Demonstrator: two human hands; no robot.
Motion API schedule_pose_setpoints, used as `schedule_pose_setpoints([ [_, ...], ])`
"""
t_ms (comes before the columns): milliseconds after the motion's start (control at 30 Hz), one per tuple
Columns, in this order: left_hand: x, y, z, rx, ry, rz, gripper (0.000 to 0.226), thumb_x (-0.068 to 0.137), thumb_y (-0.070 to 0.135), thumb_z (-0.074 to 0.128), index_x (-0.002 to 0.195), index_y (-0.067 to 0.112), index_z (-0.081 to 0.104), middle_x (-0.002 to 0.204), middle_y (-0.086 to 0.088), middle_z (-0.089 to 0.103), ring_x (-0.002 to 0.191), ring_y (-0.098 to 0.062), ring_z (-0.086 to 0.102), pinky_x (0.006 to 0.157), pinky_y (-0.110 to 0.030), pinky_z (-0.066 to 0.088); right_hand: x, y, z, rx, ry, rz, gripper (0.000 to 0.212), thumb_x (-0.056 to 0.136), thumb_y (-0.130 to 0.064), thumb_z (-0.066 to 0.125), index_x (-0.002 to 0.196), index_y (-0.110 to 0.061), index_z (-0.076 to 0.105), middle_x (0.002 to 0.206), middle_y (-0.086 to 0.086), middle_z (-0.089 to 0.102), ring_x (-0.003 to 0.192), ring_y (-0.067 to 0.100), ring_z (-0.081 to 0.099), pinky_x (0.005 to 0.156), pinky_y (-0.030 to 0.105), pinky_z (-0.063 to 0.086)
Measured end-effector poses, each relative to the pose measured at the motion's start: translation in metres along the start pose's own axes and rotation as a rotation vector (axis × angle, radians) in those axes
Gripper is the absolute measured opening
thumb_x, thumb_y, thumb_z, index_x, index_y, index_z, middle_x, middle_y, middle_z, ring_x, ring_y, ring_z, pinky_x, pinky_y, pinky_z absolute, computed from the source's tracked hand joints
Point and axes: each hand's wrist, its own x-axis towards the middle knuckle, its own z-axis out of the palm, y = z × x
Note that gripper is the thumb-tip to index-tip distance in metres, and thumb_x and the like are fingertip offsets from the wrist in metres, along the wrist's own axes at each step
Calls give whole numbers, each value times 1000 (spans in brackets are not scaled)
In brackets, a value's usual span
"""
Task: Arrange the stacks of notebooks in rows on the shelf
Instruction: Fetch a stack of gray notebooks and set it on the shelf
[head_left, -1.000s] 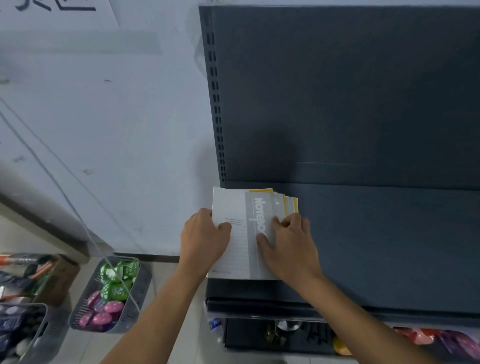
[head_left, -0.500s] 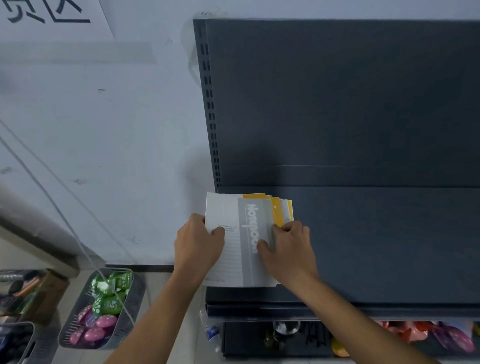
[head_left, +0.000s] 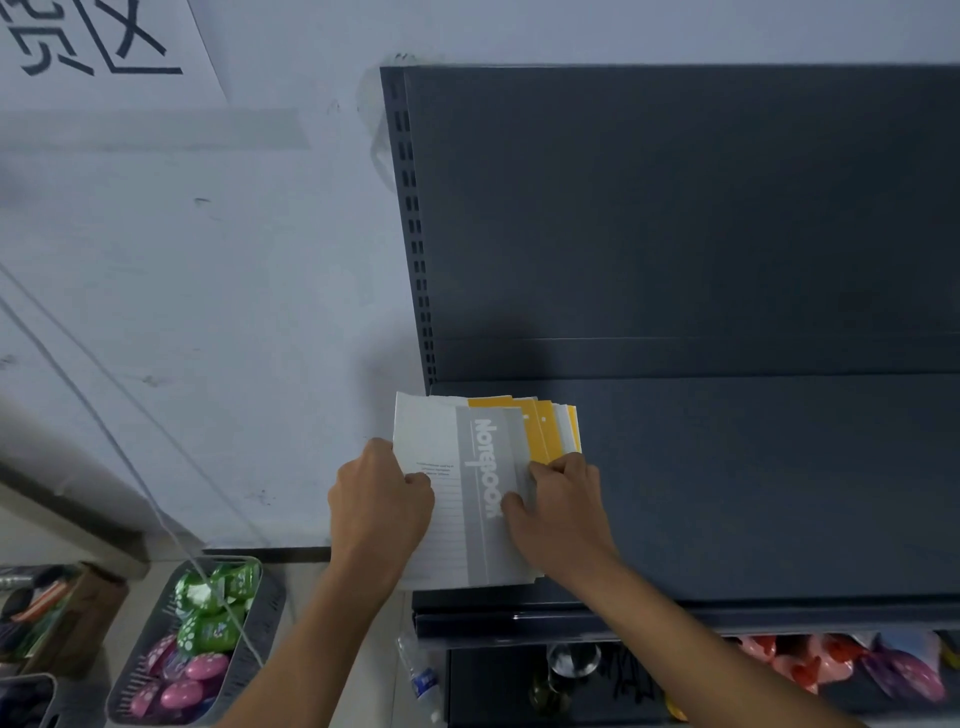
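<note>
Head view: we noted left hand and right hand gripping one fanned notebook stack at the shelf front-left corner; rows not yet begun.

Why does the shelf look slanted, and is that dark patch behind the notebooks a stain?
Head view: the wide-angle lens probably tilts the shelf; the dark patch above the notebooks looks like a soft shadow, not a stain; light is dim, no glare; cover lettering is readable.

White lettering reading "Notebook" runs lengthwise down the grey band of the top notebook. A wall sign shows the character "区", its neighbour cropped. The cover's small print is illegible.
</note>
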Motion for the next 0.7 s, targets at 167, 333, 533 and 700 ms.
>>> schedule_pose_setpoints([
  [167,0,-3,-9,54,17,40,5,90,17,54,91,14,51,80,2,57,67,-12,50,50,-26,32,-3,-6,2,-39,-13,-25,21,92,-38,52,89,-18,55,108,-4,37,108,17,32,92,31,44],
  [333,7,-6,-14,-149,-135,17,11,98,23,45,94,16,53,93,2,60,78,-13,57,57,-29,41,-3,-10,2,7,-14,15,35,94,-41,51,116,-15,60,116,-2,40,116,18,32,100,36,43],
  [533,6,-5,-21,-620,-322,-134,14,99,19,44,100,19,58,98,-3,68,89,-25,66,67,-37,53,5,-11,-8,267,11,166,52,92,-56,55,124,-15,59,119,2,56,117,23,50,99,41,47],
  [700,1,17,-7,-458,-284,64,14,101,27,52,114,23,48,101,10,61,86,-7,60,63,-23,47,0,1,-40,399,111,203,41,89,-43,70,117,-14,59,90,-7,61,84,12,61,70,29,51],
])
